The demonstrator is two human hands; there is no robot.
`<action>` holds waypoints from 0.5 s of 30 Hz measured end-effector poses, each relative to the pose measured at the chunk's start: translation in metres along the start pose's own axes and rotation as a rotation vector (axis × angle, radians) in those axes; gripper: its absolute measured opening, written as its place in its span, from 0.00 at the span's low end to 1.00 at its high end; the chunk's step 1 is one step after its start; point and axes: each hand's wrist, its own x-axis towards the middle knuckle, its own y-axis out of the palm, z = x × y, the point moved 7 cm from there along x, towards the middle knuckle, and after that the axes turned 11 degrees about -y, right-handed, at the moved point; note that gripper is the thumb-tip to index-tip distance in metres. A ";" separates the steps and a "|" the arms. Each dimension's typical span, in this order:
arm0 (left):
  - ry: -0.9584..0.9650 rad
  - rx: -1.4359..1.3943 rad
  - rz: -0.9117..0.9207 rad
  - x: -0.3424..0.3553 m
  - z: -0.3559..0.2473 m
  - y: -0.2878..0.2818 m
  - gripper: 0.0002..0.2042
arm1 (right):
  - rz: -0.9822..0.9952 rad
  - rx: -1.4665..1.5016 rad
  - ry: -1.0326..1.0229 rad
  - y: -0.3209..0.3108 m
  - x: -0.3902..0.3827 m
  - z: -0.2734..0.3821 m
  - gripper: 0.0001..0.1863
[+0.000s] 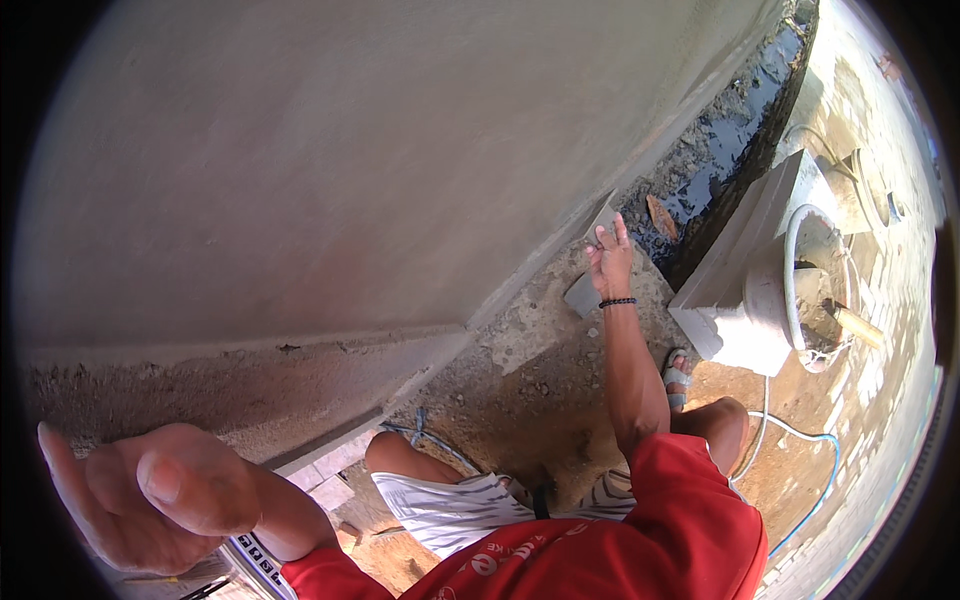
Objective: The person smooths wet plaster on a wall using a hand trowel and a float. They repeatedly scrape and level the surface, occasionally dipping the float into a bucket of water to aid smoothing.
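At the lower left, my left hand is held up before the base of the wall with its fingers apart and nothing in it. My right hand, with a dark beaded bracelet at the wrist, reaches forward to the wall's lower right edge. Its fingers are bent around what appears to be a plastering trowel. Grey flat parts of that tool show on both sides of the hand, while its handle is hidden. The smooth grey plastered wall fills the upper left.
A bucket with a wooden-handled tool stands on a pale block at the right. A wet ditch runs along the wall, with a brown leaf near it. A hose curves across the ground.
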 end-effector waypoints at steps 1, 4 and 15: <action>0.091 0.048 -0.003 0.000 0.000 0.000 0.23 | -0.029 -0.062 -0.034 0.009 0.003 0.007 0.34; -0.025 0.056 -0.036 -0.001 -0.001 0.000 0.21 | -0.059 -0.205 -0.068 0.031 0.003 0.015 0.35; 0.131 0.224 -0.005 -0.016 0.018 -0.015 0.05 | -0.011 -0.268 0.090 0.063 -0.178 -0.051 0.33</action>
